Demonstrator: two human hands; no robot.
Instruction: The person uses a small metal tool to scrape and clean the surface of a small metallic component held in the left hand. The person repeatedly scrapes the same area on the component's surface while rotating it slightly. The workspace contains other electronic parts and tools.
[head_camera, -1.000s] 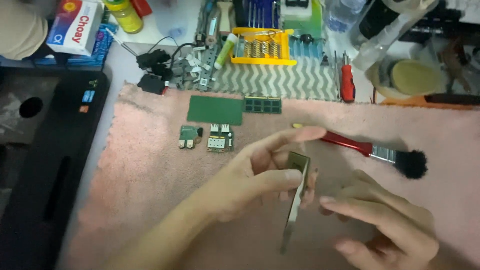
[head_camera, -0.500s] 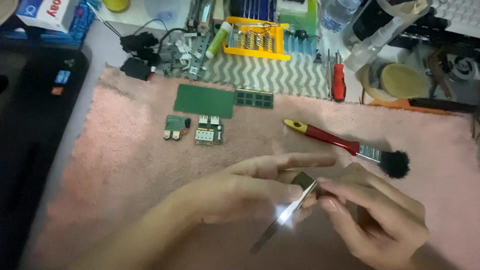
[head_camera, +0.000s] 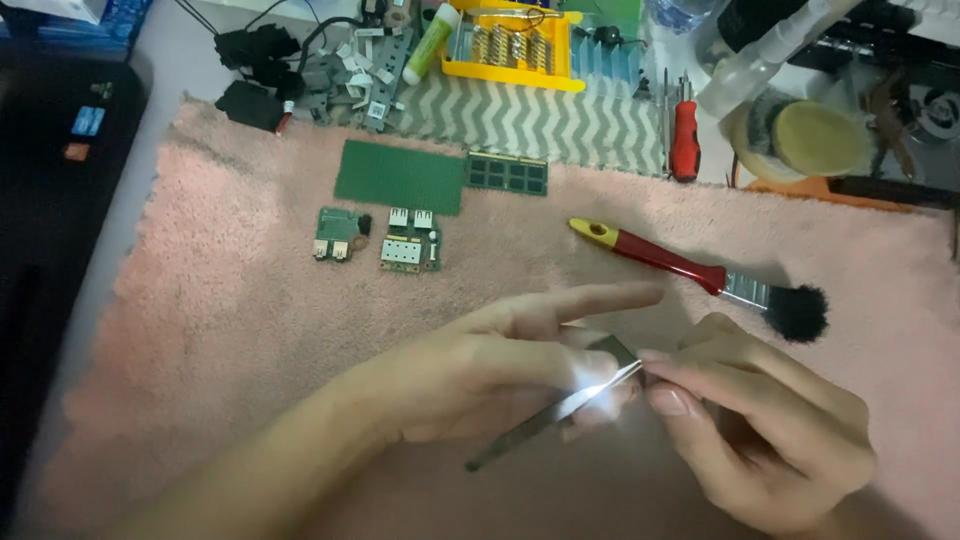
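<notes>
Hands: left (head_camera: 500, 365), right (head_camera: 760, 430) | pinching metal strip (head_camera: 560, 408) | over pink towel (head_camera: 230, 330)

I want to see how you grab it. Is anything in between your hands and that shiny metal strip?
No. Both hands already touch the metal strip: the left hand pinches it from the left, and the right hand grips its upper end. Nothing visible lies between them.

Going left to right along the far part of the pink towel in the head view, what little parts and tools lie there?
Small green board → board with metal ports → plain green board → memory stick → red-handled brush.
</notes>
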